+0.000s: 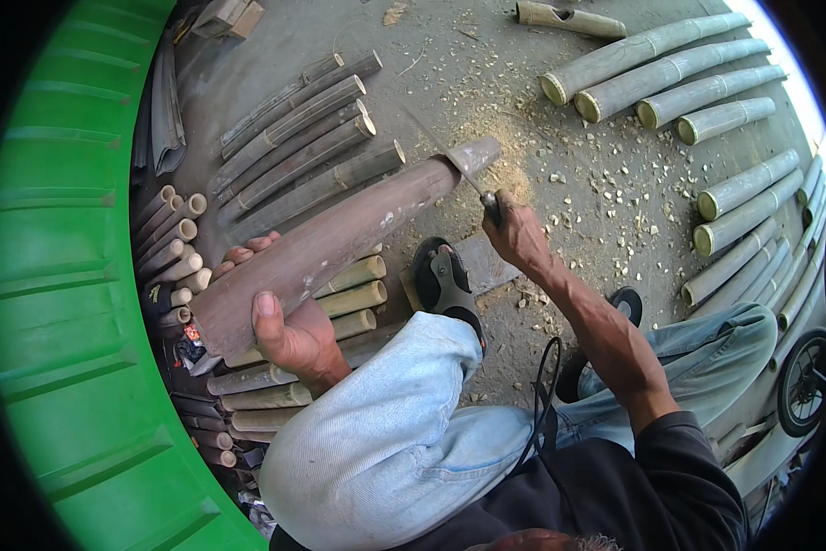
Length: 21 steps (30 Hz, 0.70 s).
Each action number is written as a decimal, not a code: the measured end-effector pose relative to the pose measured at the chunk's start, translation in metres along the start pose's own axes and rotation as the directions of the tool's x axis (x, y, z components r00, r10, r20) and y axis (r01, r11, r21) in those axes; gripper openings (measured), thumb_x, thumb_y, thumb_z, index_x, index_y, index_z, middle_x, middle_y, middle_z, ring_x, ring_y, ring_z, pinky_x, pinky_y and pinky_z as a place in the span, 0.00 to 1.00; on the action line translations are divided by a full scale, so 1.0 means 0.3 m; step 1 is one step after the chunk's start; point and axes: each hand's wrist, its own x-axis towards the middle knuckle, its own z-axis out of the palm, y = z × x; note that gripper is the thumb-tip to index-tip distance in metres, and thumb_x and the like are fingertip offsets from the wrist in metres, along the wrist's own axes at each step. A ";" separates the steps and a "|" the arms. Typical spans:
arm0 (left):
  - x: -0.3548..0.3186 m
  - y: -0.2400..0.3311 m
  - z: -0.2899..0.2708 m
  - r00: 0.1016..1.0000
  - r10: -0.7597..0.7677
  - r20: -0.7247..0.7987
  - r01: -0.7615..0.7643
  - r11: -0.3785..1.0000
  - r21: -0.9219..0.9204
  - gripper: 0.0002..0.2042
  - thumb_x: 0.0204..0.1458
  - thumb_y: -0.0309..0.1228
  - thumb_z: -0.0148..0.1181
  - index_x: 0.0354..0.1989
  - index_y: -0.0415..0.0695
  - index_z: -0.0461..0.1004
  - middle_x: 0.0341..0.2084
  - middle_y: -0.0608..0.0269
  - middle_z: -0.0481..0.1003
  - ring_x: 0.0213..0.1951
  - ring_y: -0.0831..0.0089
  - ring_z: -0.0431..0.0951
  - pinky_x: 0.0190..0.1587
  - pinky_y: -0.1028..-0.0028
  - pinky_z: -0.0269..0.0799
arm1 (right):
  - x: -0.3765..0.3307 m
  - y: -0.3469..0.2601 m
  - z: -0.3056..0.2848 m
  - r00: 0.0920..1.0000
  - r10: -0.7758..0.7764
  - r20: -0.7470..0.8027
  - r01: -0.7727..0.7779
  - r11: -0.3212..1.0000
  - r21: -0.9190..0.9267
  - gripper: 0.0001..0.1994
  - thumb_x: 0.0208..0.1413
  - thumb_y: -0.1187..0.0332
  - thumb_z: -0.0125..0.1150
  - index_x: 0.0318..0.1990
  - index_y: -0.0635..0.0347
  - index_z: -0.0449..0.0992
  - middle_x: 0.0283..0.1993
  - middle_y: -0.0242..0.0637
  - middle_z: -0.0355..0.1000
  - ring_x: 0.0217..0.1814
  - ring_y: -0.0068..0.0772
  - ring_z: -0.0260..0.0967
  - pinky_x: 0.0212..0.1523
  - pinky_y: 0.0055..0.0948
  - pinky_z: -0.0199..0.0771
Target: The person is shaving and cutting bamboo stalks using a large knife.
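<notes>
Well, bamboo tube (330, 239); illegible red packet (192, 333).

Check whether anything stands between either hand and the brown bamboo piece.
Nothing visible stands between the left hand and the brown bamboo piece: the fingers and thumb hold its near end directly. Between the right hand and the piece is only the knife, its blade lying across the far part.
</notes>
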 end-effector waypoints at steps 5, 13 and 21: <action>-0.011 0.011 0.023 0.999 -0.020 -0.047 0.021 0.999 0.033 0.28 0.44 0.36 0.61 0.55 0.41 0.64 0.45 0.58 0.67 0.53 0.60 0.71 0.66 0.53 0.62 | -0.034 0.016 0.036 0.998 -0.061 -0.030 0.062 0.998 0.024 0.11 0.56 0.70 0.60 0.37 0.66 0.65 0.25 0.60 0.72 0.30 0.66 0.74 0.31 0.54 0.71; -0.022 0.011 0.029 0.985 -0.040 -0.167 0.047 0.998 0.041 0.28 0.45 0.36 0.61 0.56 0.40 0.63 0.48 0.56 0.68 0.54 0.59 0.71 0.65 0.53 0.64 | -0.049 -0.018 0.071 0.997 -0.052 -0.058 0.055 0.997 0.060 0.09 0.55 0.72 0.57 0.36 0.68 0.66 0.27 0.62 0.72 0.32 0.66 0.75 0.33 0.52 0.72; 0.058 -0.003 -0.104 0.970 -0.154 -0.190 0.149 0.988 -0.041 0.32 0.54 0.35 0.63 0.66 0.38 0.59 0.54 0.52 0.70 0.59 0.59 0.71 0.67 0.54 0.61 | -0.050 0.015 -0.028 0.999 0.045 -0.012 -0.046 0.997 -0.066 0.11 0.56 0.68 0.58 0.38 0.68 0.67 0.26 0.62 0.72 0.32 0.67 0.75 0.32 0.55 0.72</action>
